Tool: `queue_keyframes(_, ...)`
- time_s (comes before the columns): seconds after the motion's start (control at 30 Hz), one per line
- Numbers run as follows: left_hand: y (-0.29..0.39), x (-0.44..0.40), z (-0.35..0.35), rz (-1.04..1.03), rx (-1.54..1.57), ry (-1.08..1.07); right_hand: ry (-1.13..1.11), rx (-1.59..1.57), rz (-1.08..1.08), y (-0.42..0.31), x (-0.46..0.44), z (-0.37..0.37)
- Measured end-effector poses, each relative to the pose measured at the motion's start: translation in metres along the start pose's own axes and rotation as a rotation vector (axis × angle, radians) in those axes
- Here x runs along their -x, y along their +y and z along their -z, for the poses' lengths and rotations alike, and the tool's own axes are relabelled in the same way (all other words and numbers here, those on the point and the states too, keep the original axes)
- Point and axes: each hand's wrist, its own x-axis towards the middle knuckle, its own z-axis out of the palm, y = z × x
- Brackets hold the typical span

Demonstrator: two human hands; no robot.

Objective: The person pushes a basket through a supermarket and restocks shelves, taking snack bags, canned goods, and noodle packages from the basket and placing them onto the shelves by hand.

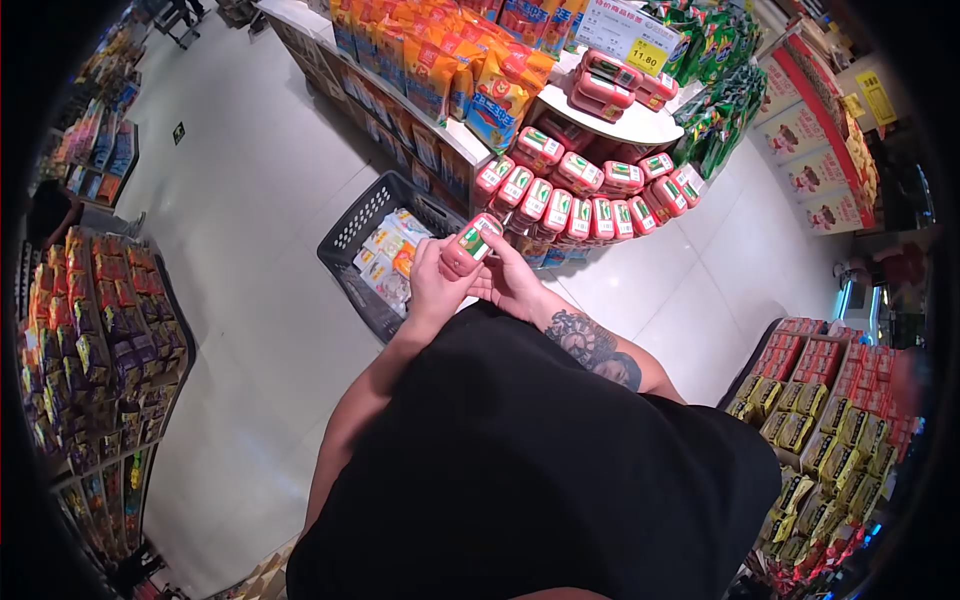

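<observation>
A pink-red packet (461, 260) with a green and white label is held up in front of my body; it looks like packed meat, but I cannot read the label. My left hand (436, 285) wraps round its left side. On the other side my right hand (515, 277) grips it, with the thumb on the label and the fingers partly hidden beneath. Just beyond and to the left, a dark grey shopping basket (345, 222) holds several white and orange packets (388, 250).
Similar pink packets (580, 217) line the rounded end of a display shelf (620, 122) ahead. Orange and blue bags (500, 97) fill its left part, near a price sign (645, 52). Stacked goods stand on a left rack (105, 320) and right rack (830, 430). Pale tiled floor (250, 270) lies between.
</observation>
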Motion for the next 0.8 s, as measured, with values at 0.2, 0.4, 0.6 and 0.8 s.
queue_keyframes(0.2,0.002,-0.005,0.002,-0.005,-0.13,-0.19,-0.044,0.078,0.041,-0.006,-0.016,0.035)
queue_keyframes(0.4,-0.055,0.042,0.0,-0.02,-0.162,-0.214,0.192,0.071,0.045,-0.045,-0.054,0.093)
queue_keyframes(0.6,-0.117,0.131,0.017,0.379,-0.399,-0.274,0.159,0.005,0.15,-0.097,-0.081,0.117)
queue_keyframes(0.8,-0.121,0.133,0.015,0.345,-0.307,-0.206,0.205,0.025,0.206,-0.105,-0.115,0.119)
